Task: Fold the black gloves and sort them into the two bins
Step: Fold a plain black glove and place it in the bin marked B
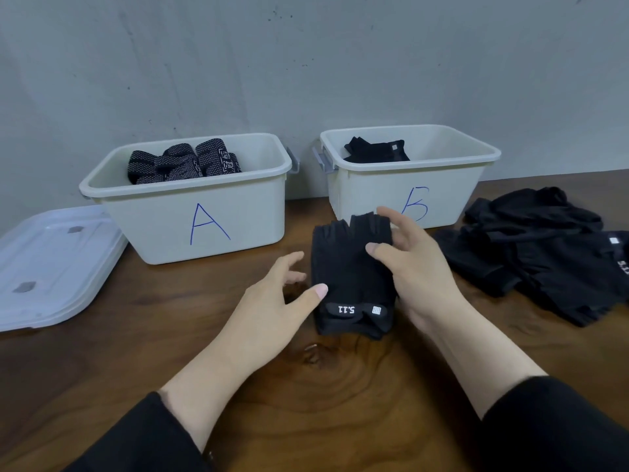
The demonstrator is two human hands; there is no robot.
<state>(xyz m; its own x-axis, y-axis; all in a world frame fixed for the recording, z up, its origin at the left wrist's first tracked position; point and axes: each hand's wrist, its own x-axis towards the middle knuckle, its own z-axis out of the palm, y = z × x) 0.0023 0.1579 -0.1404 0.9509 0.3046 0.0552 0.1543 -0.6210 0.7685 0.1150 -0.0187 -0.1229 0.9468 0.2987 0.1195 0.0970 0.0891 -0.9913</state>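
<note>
A black fingerless glove (352, 277), its "5.11" wrist strap toward the near edge, is seen lying flat mid-tabletop (340, 386), just before bin B (408, 195). Misfolding is judged possible: the glove is barely restrained and could slide or spring open. Mis-sorting is also possible, since patterned gloves are held in bin A (190, 212) and plain ones in bin B. The left hand (272, 301) is held open, fingers spread, thumb tip at the glove's left edge. The right hand (418, 264) is relaxed, thumb resting on the glove. An unfolded glove pile (537, 253) lies toward the right edge.
</note>
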